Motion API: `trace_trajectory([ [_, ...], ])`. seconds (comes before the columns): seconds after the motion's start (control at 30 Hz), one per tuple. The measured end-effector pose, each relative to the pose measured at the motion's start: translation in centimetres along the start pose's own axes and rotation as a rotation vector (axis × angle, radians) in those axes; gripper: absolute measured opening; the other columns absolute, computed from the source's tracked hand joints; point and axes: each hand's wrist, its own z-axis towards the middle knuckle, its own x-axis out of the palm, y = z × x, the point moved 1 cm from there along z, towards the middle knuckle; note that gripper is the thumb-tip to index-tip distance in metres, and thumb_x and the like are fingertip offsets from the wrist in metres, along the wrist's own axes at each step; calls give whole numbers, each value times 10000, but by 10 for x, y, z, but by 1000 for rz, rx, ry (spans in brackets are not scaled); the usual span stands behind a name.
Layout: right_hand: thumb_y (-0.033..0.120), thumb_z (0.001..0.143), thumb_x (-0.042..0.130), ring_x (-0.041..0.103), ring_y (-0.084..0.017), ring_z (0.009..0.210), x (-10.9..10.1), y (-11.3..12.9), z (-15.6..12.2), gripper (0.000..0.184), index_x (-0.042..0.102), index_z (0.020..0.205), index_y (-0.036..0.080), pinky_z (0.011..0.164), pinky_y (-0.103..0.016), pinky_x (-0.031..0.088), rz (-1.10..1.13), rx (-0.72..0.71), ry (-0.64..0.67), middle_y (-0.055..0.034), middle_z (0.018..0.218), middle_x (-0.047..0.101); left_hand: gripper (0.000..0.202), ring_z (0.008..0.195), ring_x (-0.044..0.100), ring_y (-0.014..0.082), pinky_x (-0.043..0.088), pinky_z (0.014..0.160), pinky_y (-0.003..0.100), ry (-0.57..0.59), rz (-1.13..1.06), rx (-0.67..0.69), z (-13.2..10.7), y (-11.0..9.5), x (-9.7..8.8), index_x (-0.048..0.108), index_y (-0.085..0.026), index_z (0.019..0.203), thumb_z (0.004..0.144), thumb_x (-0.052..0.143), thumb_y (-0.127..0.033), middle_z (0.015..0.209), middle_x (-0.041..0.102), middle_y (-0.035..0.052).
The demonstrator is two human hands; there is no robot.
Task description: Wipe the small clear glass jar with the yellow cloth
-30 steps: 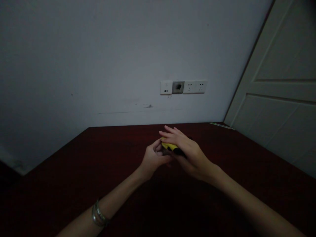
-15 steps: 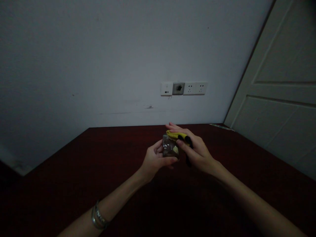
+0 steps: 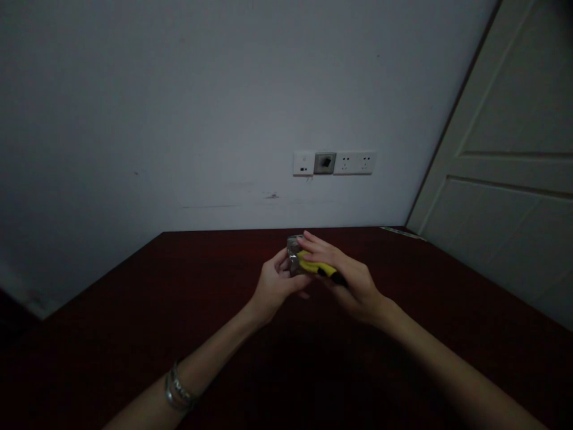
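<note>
As hands clasp a packet, the table edge lies near.

Left hand around a crinkled clear packet — right hand on a yellow-and-black strip — above a dark red table

Nothing fancy here, just a bare left forearm and right forearm, bare left hand and right hand, plus some thin silver bangles stacked on the left arm.
</note>
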Motion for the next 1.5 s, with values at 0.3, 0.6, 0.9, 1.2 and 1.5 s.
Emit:
trace_trajectory([
  [0.3,61,875,422,361,-206,1333,-4,-14,2,434,480,1273,224,1082,-507,345,-72,113,-16,-85,1379,481,663,678,664,159,550,498,218,-94,52,-107,-1,10,1,542,-127,1149,553,821,-203,992,665,105],
  [0.6,28,845,436,334,-198,1348,5,-13,-4,499,434,1318,185,1101,-509,307,-74,19,124,-116,1401,449,638,751,645,166,553,492,209,-82,133,-84,7,12,-9,540,-141,1172,585,787,-168,1032,650,98],
  [0.9,78,872,443,424,-201,1293,-4,-21,-1,405,523,1238,233,1063,-499,370,-7,148,-48,-78,1362,503,760,712,655,172,524,507,212,-32,112,-100,1,11,-1,526,-122,1171,477,836,-145,1022,652,124],
  [1.2,-3,807,425,380,-192,1321,1,-6,1,477,494,1248,166,1075,-495,350,-100,-45,167,-120,1345,514,627,697,630,153,542,473,207,-81,112,-83,7,16,-7,538,-122,1124,543,773,-117,1013,645,87],
  [1.5,160,894,495,505,-199,1226,-2,-14,2,280,591,1148,228,1028,-457,421,126,283,-127,-79,1287,575,740,729,645,176,541,478,212,27,77,-119,3,11,-3,495,-115,1206,542,818,-163,1034,641,128],
])
